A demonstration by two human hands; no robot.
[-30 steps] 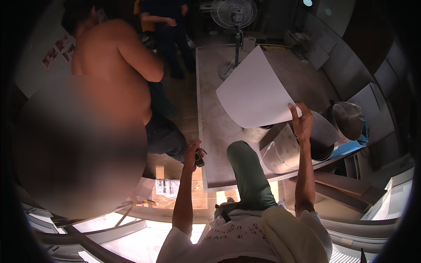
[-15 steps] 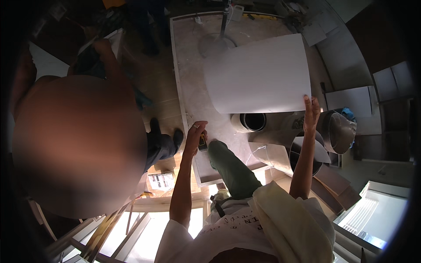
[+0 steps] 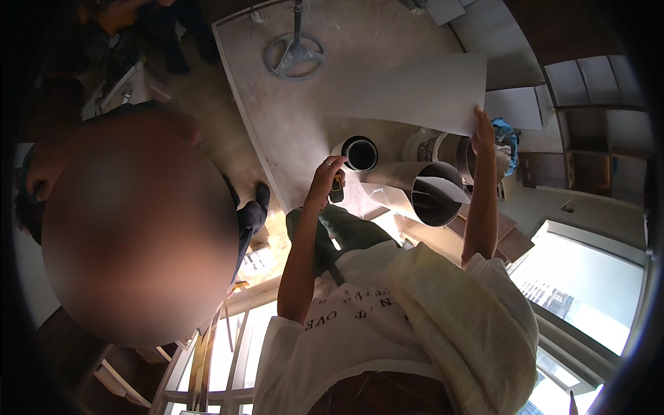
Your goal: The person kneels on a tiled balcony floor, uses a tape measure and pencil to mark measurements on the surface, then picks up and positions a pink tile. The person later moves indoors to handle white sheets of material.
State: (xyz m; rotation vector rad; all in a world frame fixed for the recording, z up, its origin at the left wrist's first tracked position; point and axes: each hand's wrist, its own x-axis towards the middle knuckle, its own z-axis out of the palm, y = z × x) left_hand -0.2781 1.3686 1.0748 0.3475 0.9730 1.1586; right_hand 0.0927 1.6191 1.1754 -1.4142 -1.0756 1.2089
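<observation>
The right hand (image 3: pixel 482 131) pinches the near right corner of a pale sheet (image 3: pixel 415 93), long axis running left to right above the bench (image 3: pixel 290 131). The left hand (image 3: pixel 325 181) is closed around a small dark tool (image 3: pixel 337 189) beside a black-mouthed tube (image 3: pixel 360 153).

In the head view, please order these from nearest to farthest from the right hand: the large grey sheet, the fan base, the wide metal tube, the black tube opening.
1. Large grey sheet: held by the right hand.
2. Wide metal tube: just below-left of it.
3. Black tube opening: further left, by the left hand.
4. Fan base: far upper left on the table.
</observation>
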